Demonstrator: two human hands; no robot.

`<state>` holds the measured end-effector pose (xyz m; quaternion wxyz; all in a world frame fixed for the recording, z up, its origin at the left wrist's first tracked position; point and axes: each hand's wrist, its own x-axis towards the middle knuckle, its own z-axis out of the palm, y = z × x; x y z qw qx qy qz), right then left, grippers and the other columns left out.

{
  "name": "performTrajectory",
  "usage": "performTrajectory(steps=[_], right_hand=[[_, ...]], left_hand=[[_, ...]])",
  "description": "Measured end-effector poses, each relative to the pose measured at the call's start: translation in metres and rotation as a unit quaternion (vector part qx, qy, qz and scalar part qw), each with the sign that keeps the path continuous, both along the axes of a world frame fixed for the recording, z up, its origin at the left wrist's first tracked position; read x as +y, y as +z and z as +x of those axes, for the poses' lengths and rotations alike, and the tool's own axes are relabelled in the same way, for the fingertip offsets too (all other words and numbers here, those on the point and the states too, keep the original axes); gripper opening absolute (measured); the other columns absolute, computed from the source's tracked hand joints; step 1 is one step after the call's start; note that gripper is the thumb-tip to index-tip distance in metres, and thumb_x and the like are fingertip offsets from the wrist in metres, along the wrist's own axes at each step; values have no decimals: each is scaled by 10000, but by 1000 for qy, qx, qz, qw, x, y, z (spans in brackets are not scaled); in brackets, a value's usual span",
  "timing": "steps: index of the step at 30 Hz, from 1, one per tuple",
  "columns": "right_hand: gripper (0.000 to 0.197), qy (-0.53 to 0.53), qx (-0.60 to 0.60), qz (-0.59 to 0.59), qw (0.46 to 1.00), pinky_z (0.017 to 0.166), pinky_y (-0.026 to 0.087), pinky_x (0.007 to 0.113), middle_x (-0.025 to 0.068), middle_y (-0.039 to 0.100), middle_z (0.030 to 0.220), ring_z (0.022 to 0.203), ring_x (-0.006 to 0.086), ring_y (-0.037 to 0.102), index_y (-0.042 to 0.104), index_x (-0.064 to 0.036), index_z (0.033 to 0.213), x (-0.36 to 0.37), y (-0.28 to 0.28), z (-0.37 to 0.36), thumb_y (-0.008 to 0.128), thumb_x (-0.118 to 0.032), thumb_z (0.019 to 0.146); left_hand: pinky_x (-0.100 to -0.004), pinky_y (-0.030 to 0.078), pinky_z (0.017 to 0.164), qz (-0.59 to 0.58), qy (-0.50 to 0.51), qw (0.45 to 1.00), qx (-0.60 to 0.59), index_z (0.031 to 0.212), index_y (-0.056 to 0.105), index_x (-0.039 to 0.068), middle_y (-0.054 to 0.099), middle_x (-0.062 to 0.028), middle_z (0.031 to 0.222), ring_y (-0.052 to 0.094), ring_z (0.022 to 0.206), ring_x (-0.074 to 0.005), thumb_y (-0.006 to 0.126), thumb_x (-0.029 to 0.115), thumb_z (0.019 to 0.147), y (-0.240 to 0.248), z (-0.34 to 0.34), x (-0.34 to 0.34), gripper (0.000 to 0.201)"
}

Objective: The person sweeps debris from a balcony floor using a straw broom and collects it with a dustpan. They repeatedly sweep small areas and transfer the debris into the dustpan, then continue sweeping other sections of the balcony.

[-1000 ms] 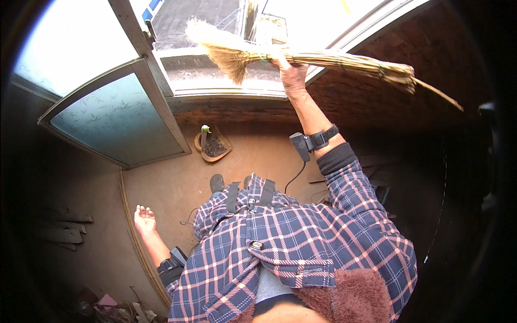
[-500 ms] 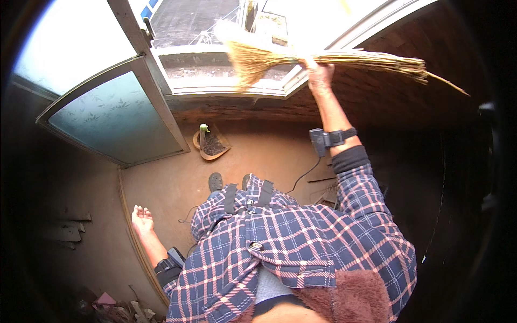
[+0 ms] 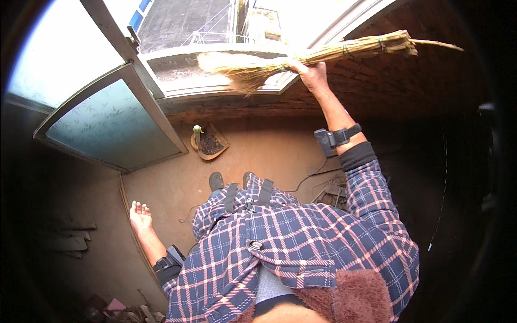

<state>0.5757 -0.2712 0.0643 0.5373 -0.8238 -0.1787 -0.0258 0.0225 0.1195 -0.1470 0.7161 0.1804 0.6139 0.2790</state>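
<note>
My right hand (image 3: 312,77) is closed round the narrow middle of a straw broom (image 3: 353,48), held up at the window. The broom's fanned bristles (image 3: 245,72) point left and lie across the view of the window sill (image 3: 226,90); whether they touch it I cannot tell. Its bundled stalk end reaches to the right, with one thin stick poking out. My left hand (image 3: 141,215) hangs low on the left, palm up, fingers loosely apart, holding nothing. On the floor ahead stands a dustpan (image 3: 210,146) with dark debris in it and a green-tipped upright handle.
A frosted-glass door panel (image 3: 116,121) stands at the left of the window. Planks (image 3: 70,242) lie at the far left, and a scrap heap (image 3: 121,312) at the lower left. Dark metal odds and ends (image 3: 334,191) lie on the floor beside my right sleeve. A brick wall (image 3: 398,86) runs along the right.
The broom has tilted, its stalk end rising and its bristles swinging left and flattening. My right hand has shifted slightly left. My left hand stays low and open.
</note>
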Motion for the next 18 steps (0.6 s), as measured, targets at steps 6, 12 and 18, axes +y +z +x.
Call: performTrajectory(steps=[6, 12, 18], right_hand=[[195, 44, -175, 65, 981, 669, 518, 252, 33, 666, 825, 759, 120, 634, 660, -9, 970, -27, 37, 7, 724, -19, 786], [195, -103, -156, -63, 980, 692, 520, 297, 39, 713, 809, 744, 142, 662, 707, -15, 882, -2, 26, -9, 770, -169, 781], [159, -10, -356, -45, 933, 685, 494, 248, 34, 651, 829, 766, 122, 613, 649, -15, 934, 0, 45, 10, 712, -21, 788]], left_hand=[[-289, 498, 641, -17, 37, 999, 36, 1078, 613, 80, 624, -10, 881, 592, 786, -189, 573, 188, 919, -11, -20, -12, 196], [-292, 496, 653, -24, 37, 998, 38, 1072, 621, 90, 625, -6, 880, 591, 792, -185, 582, 192, 914, -8, -8, -9, 191], [-292, 494, 654, -15, 13, 1000, 12, 1024, 643, 102, 627, 2, 874, 590, 787, -176, 605, 201, 904, -4, 1, -6, 160]])
